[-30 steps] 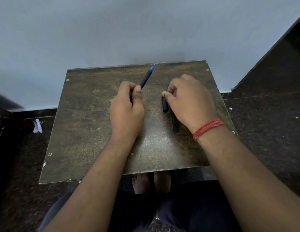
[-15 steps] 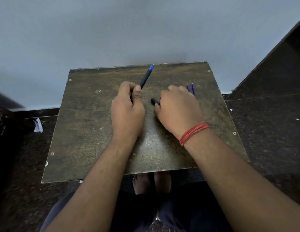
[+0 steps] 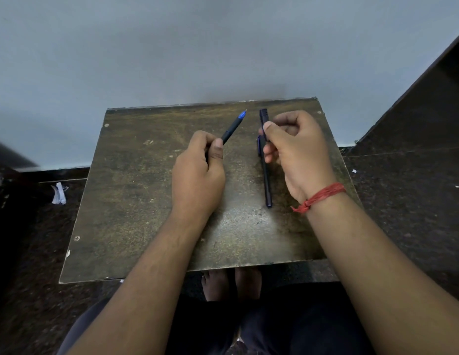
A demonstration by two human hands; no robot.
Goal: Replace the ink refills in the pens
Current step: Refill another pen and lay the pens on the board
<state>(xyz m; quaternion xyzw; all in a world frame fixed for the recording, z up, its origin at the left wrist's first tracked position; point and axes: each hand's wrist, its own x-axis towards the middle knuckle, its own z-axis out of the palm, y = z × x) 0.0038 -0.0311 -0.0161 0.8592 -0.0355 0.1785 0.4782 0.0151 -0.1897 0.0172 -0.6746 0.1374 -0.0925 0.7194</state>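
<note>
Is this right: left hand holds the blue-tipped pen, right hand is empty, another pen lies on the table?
Not quite. The head view shows the right hand is not empty: it pinches a dark cap. The rest stands: the left hand holds the blue-tipped pen, and another pen lies on the table.

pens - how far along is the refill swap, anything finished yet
Nothing looks finished. In hand: the left hand grips a blue-tipped pen, tip pointing away; the right hand pinches a dark cap-like piece. Left: another dark pen lies on the table. No loose refill is clearly visible.
</note>
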